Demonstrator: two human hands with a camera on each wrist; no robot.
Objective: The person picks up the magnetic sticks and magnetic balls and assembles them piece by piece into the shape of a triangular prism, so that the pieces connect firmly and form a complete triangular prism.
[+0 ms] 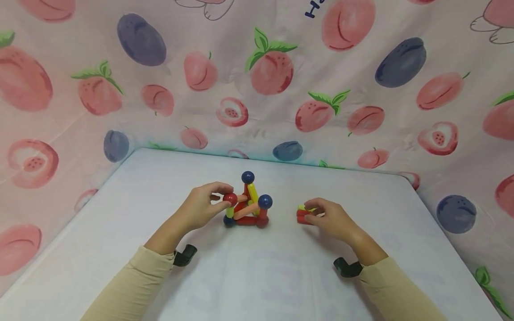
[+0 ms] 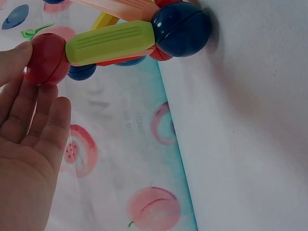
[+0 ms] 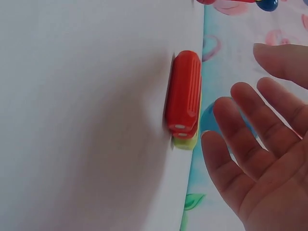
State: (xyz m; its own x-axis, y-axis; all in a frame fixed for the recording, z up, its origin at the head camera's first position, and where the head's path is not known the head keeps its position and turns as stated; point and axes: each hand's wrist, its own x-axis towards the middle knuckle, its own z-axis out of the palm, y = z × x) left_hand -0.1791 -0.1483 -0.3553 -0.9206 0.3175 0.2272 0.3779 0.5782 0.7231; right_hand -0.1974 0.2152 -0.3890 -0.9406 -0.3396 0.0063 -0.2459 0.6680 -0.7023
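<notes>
A small frame of coloured rods and balls stands on the table. My left hand (image 1: 201, 206) pinches its red ball (image 2: 47, 58) between thumb and fingers. That ball tops a yellow-green rod (image 2: 110, 42), with a dark blue ball (image 2: 182, 30) at the rod's lower end. An orange rod (image 1: 246, 211) slants to another blue ball (image 1: 265, 201), and a third blue ball (image 1: 247, 177) is the highest point. My right hand (image 1: 331, 218) hovers by several loose rods, fingers apart and gently bent, holding nothing. A red rod (image 3: 184, 91) lies nearest the right wrist camera; a yellow-green one (image 3: 185, 143) is partly hidden.
White cloth covers the table (image 1: 257, 276). Behind and beside it hangs a fruit-print curtain (image 1: 241, 67). A black strap piece (image 1: 185, 255) shows at the left wrist, and another black piece (image 1: 347, 268) at the right wrist.
</notes>
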